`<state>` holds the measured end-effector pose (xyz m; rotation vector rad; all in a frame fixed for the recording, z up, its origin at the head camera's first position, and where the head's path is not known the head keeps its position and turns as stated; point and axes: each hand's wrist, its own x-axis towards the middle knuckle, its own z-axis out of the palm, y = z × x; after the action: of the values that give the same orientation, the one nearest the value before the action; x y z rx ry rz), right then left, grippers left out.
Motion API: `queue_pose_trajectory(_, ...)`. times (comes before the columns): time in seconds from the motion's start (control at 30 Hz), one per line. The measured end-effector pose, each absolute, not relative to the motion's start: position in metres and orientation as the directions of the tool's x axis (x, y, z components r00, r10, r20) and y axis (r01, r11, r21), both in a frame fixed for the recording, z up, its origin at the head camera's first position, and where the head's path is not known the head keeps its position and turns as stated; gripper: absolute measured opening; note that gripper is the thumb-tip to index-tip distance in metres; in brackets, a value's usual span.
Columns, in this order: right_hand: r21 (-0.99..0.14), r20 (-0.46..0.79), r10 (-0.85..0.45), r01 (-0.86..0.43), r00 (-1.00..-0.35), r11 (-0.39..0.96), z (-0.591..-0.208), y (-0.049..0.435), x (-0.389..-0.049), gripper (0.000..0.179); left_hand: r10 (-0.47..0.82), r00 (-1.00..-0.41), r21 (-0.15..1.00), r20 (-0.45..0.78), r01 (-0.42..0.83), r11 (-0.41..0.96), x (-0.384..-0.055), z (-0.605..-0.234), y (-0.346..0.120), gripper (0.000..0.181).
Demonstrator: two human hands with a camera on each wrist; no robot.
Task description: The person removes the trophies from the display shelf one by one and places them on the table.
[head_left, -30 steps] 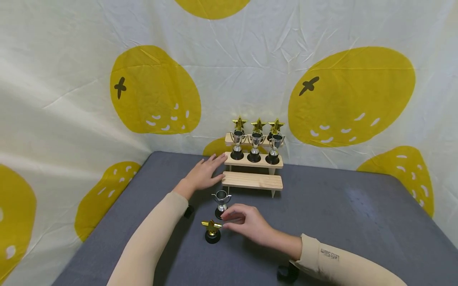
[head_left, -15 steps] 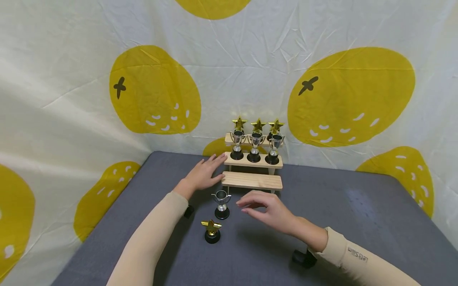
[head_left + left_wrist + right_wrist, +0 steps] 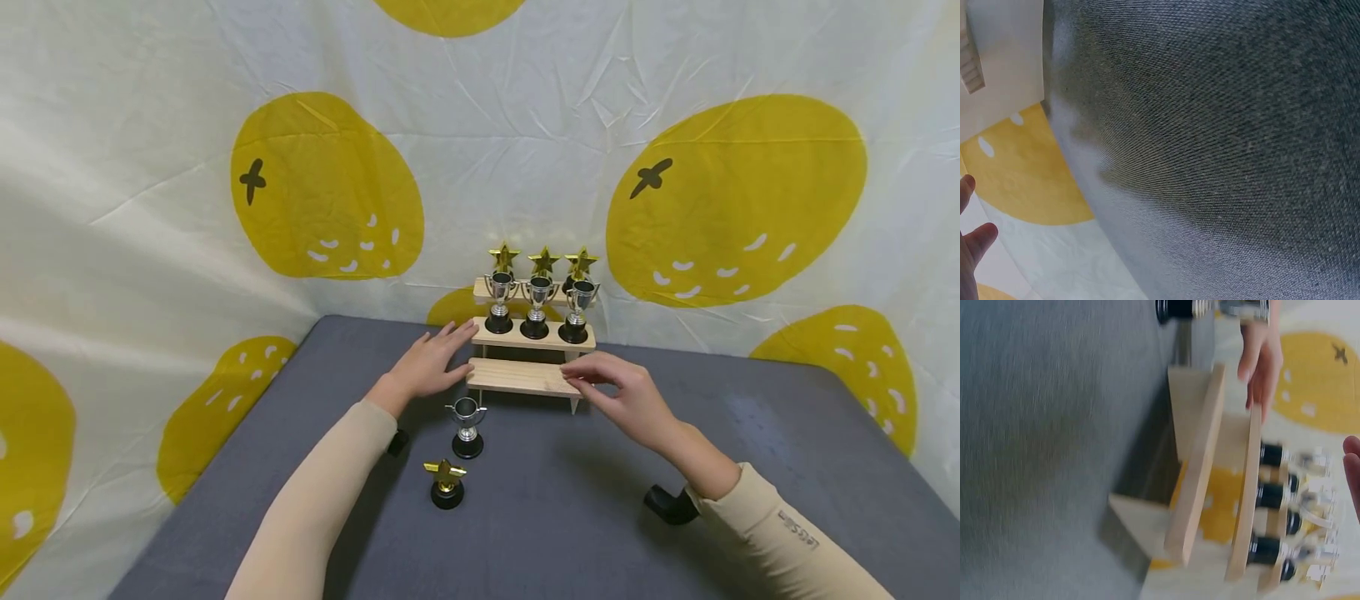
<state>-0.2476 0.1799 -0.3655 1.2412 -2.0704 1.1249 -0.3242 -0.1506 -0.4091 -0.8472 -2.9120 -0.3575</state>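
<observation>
A three-tier wooden display stand [image 3: 521,377] stands against the back wall. Its bottom step is bare; three silver trophy cups [image 3: 536,304] stand on the middle step, and three gold star trophies [image 3: 543,262] on the top. My left hand [image 3: 426,367] rests at the stand's left end with fingers stretched out. Loosely bent and holding nothing, the fingers of my right hand [image 3: 618,396] are by the right end of the bottom step; contact cannot be told. In front, a silver trophy cup [image 3: 467,429] and a gold star trophy [image 3: 447,483] stand upright on the table.
Dark grey cloth covers the table [image 3: 525,533]. A white curtain [image 3: 510,167] with yellow fruit prints hangs behind and along the sides. Black wrist devices, such as the one by my right sleeve [image 3: 671,505], hang below the forearms.
My right hand has moved right and away from beside the two trophies on the table, up to the stand's right end. My left hand and all the trophies have stayed put.
</observation>
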Motion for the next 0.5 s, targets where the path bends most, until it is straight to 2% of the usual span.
queue_pose_trajectory(0.13,-0.392,0.744,-0.443,-0.864,-0.5,0.317,-0.363,0.193,-0.26,0.041,0.513,-0.845,0.195,0.15,0.534,0.822,-0.324,-0.408,-0.151,0.07)
queue_pose_trajectory(0.5,-0.487,0.686,-0.294,-0.72,-0.666,0.495,-0.364,0.215,-0.288,0.027,0.511,-0.849,0.206,0.134,0.529,0.823,-0.323,-0.409,-0.15,0.07)
